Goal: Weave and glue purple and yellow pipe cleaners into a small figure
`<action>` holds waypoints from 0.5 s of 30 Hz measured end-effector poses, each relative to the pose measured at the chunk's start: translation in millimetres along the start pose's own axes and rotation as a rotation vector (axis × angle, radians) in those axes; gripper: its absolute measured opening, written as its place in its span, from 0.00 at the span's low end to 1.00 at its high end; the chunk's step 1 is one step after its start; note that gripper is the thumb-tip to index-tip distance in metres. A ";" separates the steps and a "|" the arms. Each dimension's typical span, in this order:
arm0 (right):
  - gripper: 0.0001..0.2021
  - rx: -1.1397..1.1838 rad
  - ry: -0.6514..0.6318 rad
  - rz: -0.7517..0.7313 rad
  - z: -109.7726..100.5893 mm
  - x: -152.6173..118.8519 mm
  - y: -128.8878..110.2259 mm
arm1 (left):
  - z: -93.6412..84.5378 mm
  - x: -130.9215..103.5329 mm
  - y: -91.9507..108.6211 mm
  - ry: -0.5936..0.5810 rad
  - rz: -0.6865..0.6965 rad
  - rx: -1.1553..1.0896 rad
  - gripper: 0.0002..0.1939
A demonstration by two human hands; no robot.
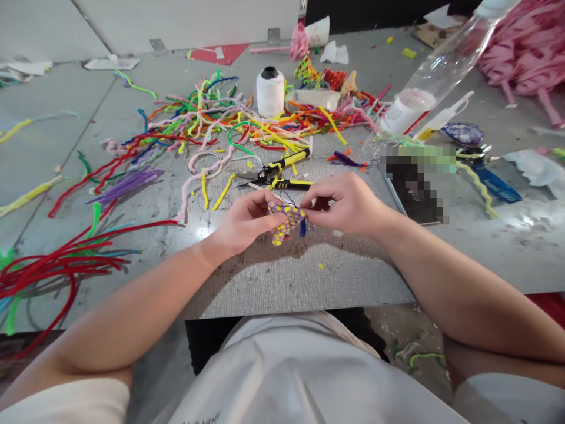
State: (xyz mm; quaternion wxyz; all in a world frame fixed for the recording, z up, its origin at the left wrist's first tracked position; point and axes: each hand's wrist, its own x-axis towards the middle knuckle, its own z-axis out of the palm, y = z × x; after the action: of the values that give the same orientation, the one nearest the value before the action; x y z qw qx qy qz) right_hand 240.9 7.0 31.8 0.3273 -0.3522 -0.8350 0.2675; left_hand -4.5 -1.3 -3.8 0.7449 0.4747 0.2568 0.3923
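Observation:
My left hand point(256, 219) grips a small purple-and-yellow woven pipe-cleaner piece point(286, 222) between thumb and fingers, just above the table's front part. At the right corner of that piece, my right hand point(338, 203) is closed in a pinch; the fingertips touch the corner, and whatever thin thing they hold is too small to make out. A dark blue tassel point(303, 228) hangs below this corner, and a thin dark cord loop point(289, 198) rises behind the piece. Just beyond my hands lie snips point(276, 171) with black-and-yellow handles, blades pointing left.
Loose coloured pipe cleaners point(207, 118) heap across the table point(247, 288), with red ones point(53, 265) at the left. A white thread spool point(270, 94) stands behind. To the right are a dark phone-like slab point(410, 185), a clear plastic bottle point(450, 65) and a pink bundle point(525, 53).

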 end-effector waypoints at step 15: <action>0.09 -0.033 -0.049 -0.363 -9.2 1.9 11.1 | 2.6 -5.3 10.3 -0.137 -0.059 -0.028 0.10</action>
State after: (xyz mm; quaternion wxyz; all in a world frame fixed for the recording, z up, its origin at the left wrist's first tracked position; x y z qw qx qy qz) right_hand 251.2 17.2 30.8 0.3440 -0.1947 -0.8968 0.1989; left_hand -9.1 -4.5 6.6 0.7783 0.4823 0.2137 0.3405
